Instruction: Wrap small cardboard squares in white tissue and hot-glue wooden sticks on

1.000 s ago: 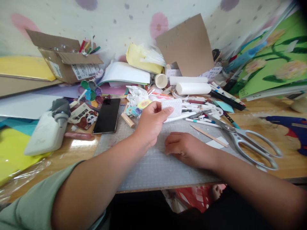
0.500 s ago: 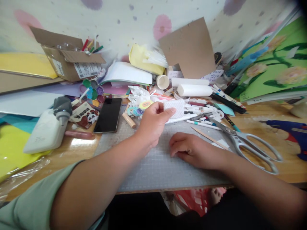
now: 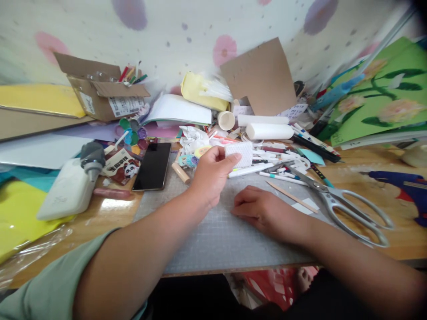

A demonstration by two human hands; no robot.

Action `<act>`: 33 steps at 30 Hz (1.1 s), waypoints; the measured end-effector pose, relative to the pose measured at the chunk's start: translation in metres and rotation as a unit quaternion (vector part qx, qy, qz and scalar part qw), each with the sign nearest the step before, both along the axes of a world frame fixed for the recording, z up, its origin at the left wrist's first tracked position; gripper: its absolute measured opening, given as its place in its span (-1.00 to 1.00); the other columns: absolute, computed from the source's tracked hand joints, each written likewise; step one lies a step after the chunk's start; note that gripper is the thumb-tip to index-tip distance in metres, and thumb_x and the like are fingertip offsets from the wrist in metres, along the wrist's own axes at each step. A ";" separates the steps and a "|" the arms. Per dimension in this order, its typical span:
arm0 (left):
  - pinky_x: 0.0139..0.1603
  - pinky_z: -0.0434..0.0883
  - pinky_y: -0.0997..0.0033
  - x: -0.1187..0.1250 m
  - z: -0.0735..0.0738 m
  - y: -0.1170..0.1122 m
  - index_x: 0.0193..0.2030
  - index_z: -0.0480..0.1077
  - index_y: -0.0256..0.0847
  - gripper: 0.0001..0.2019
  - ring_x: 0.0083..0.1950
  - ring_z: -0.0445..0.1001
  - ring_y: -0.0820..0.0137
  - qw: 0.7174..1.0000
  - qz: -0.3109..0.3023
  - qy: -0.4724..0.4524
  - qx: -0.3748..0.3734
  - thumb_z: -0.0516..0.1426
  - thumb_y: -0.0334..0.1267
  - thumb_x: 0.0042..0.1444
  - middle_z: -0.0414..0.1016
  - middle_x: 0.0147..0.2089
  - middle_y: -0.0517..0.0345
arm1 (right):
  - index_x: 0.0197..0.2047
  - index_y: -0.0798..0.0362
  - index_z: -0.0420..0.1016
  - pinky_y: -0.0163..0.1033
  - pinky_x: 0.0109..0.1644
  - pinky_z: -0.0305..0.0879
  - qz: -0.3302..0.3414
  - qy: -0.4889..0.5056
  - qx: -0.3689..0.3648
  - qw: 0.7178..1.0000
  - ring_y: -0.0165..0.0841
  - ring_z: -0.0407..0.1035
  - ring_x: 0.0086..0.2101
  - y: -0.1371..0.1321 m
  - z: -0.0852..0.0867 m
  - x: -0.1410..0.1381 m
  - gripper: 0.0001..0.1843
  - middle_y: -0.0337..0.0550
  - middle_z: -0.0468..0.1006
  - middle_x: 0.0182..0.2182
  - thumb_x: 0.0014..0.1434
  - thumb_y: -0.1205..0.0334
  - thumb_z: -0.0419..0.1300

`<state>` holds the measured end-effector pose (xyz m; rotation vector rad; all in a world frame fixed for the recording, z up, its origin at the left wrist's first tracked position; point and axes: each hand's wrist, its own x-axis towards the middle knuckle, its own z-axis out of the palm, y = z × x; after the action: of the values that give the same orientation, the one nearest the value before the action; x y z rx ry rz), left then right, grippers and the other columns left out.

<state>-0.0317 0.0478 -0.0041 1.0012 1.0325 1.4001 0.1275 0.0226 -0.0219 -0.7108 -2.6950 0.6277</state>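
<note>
Between thumb and fingers, my left hand (image 3: 213, 175) pinches a small white textured square (image 3: 243, 153), held up above the cutting mat (image 3: 207, 244). My right hand (image 3: 256, 209) rests low over the mat to the right, its fingers curled together. Whatever may be inside those fingers is hidden. A wooden stick (image 3: 292, 195) and a small white paper piece (image 3: 305, 206) lie just beyond the right hand. Large silver-handled scissors (image 3: 347, 209) lie to the right of it, blades toward the pile of pens. Left of my left hand is a short wooden cylinder (image 3: 181, 172).
A black phone (image 3: 152, 166), a panda packet (image 3: 122, 165) and a white device with a grey top (image 3: 63, 189) sit at left. Pens and a white roll (image 3: 270, 131) are heaped behind. A blue glue gun (image 3: 400, 180) lies far right; a cardboard box (image 3: 100, 98) stands back left.
The view has tilted up slightly, so everything sits lower in the picture. My left hand keeps its pinch on the white textured square. The right hand's fingers have curled in slightly.
</note>
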 end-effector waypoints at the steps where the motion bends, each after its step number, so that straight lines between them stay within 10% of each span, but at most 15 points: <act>1: -0.28 0.30 0.41 0.000 0.000 0.000 -0.45 0.32 -0.20 -0.84 -0.32 0.39 0.44 1.000 0.000 0.000 0.000 0.24 -0.26 -0.06 0.41 -0.36 0.22 | -0.30 0.09 0.56 -0.23 -0.16 0.29 0.013 -0.003 -0.001 1.000 -0.31 0.33 -0.24 0.001 0.000 0.000 -0.75 -0.09 0.50 -0.27 0.17 0.53 0.09; 11: -0.30 0.29 0.42 0.000 -0.001 0.001 -0.42 0.35 -0.21 -0.85 -0.31 0.39 0.43 1.000 -0.001 -0.010 -0.001 0.25 -0.27 -0.06 0.43 -0.35 0.21 | -0.33 0.11 0.57 -0.29 -0.17 0.33 0.025 0.000 -0.012 1.000 -0.36 0.37 -0.26 0.003 0.000 0.000 -0.77 -0.10 0.50 -0.28 0.12 0.54 0.12; 17: -0.30 0.30 0.43 -0.002 0.001 0.003 -0.43 0.35 -0.21 -0.85 -0.33 0.39 0.44 1.000 0.006 -0.018 0.000 0.25 -0.27 -0.08 0.42 -0.38 0.22 | 0.09 0.23 0.41 -0.03 0.26 0.08 0.000 -0.041 0.042 0.998 -0.11 0.12 0.19 -0.011 -0.002 -0.003 -0.62 0.12 0.32 0.17 0.21 0.33 0.13; 23: -0.30 0.30 0.47 -0.008 0.007 0.005 -0.46 0.34 -0.20 -0.83 -0.34 0.40 0.47 0.999 0.019 -0.030 0.006 0.26 -0.25 -0.10 0.41 -0.42 0.27 | -0.16 0.13 0.54 -0.19 0.09 0.27 0.102 -0.031 -0.016 0.994 -0.29 0.40 -0.08 -0.021 0.014 -0.002 -0.71 -0.03 0.57 -0.15 0.31 0.27 -0.01; 30: -0.28 0.32 0.47 -0.009 0.007 0.008 -0.48 0.34 -0.21 -0.81 -0.33 0.39 0.48 0.999 0.027 -0.037 0.004 0.29 -0.25 -0.14 0.40 -0.43 0.28 | 0.33 0.33 0.02 0.12 0.32 -0.17 0.058 -0.114 -0.003 0.992 -0.01 -0.12 0.29 -0.021 0.001 -0.027 -0.20 0.25 0.00 0.31 0.25 -0.11 0.02; 33: -0.29 0.32 0.46 -0.012 0.008 0.010 -0.41 0.38 -0.21 -0.80 -0.31 0.41 0.46 0.998 0.033 -0.044 0.004 0.30 -0.24 -0.16 0.44 -0.39 0.24 | 0.20 0.22 0.30 -0.05 0.31 -0.05 0.117 -0.078 -0.051 0.989 -0.16 0.13 0.21 -0.033 0.013 -0.016 -0.44 0.11 0.34 0.18 0.28 0.00 0.02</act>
<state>-0.0437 0.0580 0.0043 0.9102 1.0027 1.4913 0.1119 -0.0105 -0.0086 -0.4901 -2.9365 0.8016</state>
